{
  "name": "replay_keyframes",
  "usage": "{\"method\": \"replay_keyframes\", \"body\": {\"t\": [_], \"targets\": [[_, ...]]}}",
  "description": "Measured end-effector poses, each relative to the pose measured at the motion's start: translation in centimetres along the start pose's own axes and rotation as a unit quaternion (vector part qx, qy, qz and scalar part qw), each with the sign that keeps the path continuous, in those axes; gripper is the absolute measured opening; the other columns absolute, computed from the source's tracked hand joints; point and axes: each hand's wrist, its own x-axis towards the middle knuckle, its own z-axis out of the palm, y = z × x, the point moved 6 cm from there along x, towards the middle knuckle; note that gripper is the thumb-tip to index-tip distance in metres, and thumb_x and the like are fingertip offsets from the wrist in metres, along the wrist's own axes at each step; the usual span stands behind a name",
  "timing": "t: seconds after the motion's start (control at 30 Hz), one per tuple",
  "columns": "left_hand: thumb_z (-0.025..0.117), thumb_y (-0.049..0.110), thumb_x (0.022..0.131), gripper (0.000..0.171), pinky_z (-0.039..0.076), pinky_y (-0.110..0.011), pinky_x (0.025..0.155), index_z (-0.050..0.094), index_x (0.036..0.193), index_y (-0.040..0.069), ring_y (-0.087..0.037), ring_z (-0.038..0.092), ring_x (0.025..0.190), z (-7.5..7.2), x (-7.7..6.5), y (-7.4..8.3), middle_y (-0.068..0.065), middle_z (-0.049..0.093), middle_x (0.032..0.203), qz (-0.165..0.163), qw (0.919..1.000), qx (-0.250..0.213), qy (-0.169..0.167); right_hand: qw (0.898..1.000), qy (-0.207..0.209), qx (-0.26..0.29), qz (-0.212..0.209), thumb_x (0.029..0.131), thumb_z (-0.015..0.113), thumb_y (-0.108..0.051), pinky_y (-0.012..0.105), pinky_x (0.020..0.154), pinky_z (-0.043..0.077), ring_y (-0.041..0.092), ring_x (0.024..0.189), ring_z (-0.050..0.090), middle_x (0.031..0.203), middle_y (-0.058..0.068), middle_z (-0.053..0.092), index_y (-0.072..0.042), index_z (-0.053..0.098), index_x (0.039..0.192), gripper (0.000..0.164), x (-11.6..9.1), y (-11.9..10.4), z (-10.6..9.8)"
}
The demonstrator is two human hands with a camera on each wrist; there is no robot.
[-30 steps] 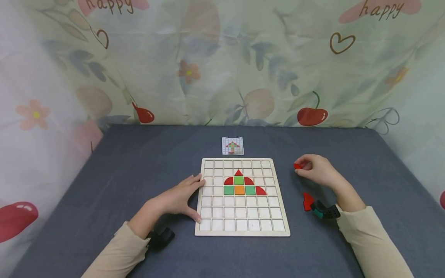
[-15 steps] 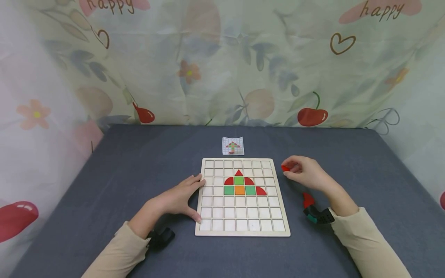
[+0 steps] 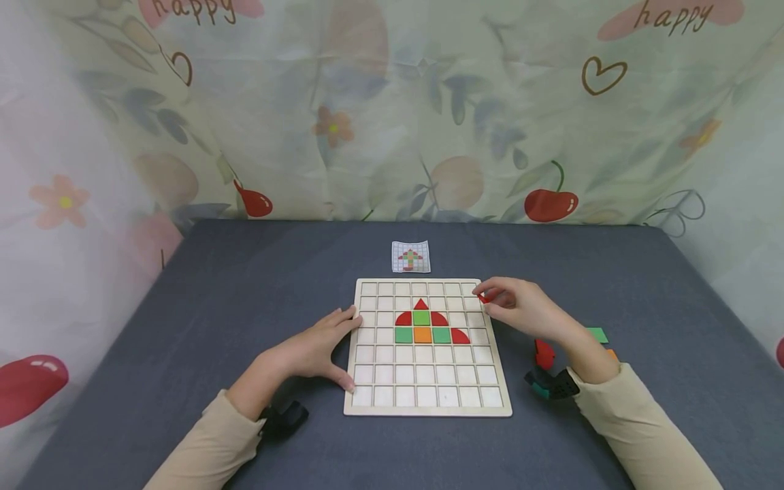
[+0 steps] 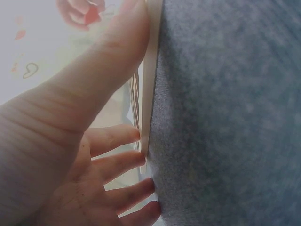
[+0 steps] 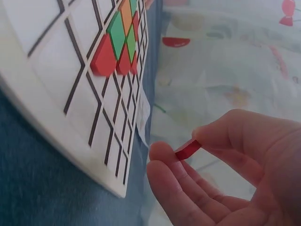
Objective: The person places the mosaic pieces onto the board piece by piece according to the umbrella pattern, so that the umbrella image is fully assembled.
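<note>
A pale wooden grid board (image 3: 429, 412) lies flat in the head view. Set in its cells are a red triangle (image 3: 420, 305), red quarter-circle tiles (image 3: 460, 336), green squares (image 3: 420, 318) and one orange square (image 3: 422, 335). My left hand (image 3: 309, 350) rests at the board's left side, thumb and fingers spread along the edge. Over the upper right corner, my right hand (image 3: 520, 306) pinches a small red tile (image 5: 188, 149) between thumb and fingertips. The right wrist view shows this tile nearly edge-on, so its outline is mostly hidden.
Behind the board lies a small card (image 3: 411, 257) printed with a coloured grid figure. Loose red pieces (image 3: 544, 354), a green piece (image 3: 597, 335) and an orange piece (image 3: 612, 354) lie right of the board, partly behind the right forearm. A patterned curtain (image 3: 392, 136) hangs behind the table.
My right hand has moved left with the red tile, from beside the board to its upper right corner. Green and orange pieces have come into sight behind it. My left hand stays put.
</note>
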Motion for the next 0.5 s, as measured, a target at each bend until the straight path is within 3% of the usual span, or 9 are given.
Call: {"method": "replay_keyframes", "body": {"t": [0.5], "targets": [[0.082,0.044,0.064,0.109,0.023,-0.053,0.113,0.024,0.147,0.003,-0.039,0.009,0.145,0.0,-0.1,0.0,-0.015,0.013,0.157,-0.002,1.0000,0.002,-0.005,0.999,-0.020,0.045,-0.022,0.086,0.055,-0.004,0.027,0.068,0.050,0.018,0.077,0.066,0.101,0.015,0.064,-0.003,0.060,0.115,0.029,0.8,-1.6,1.8]]}}
